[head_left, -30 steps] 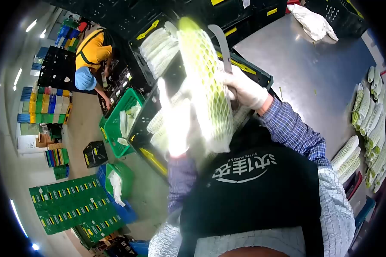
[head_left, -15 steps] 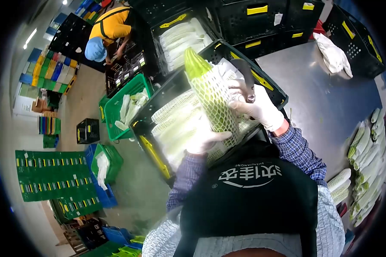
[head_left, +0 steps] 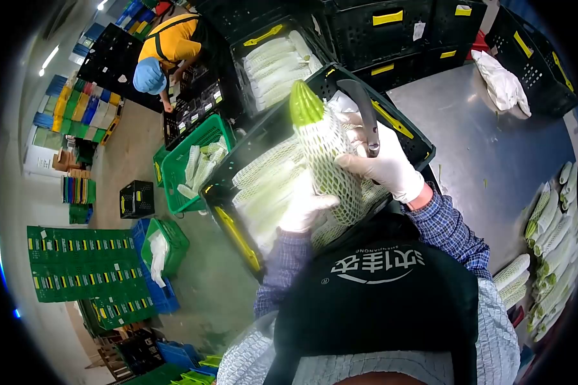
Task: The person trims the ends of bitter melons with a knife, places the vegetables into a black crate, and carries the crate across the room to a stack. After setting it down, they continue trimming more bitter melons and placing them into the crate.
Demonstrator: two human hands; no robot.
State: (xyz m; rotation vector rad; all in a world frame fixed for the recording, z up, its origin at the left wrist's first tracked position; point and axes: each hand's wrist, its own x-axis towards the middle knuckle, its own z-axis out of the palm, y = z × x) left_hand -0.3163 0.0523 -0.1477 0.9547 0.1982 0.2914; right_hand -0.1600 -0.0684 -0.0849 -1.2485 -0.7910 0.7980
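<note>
Frame centre: I see the left hand [head_left: 305, 208] cupping the base of a green-tipped vegetable sleeved in white foam netting [head_left: 324, 154]. The right hand [head_left: 385, 163], clenched round a dark-handled knife [head_left: 364, 115], steadies it over the black plastic crate [head_left: 411, 138]. I judge it mid-handling; lowering it calls for keeping the blade clear.

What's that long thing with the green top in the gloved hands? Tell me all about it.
It is a long vegetable with a bright green pointed tip, wrapped in a white foam net that leaves the tip bare. It stands nearly upright, tip up, over a black crate of similar wrapped ones. The left hand cups its lower end; the right hand, also holding a knife, grips its side.
</note>
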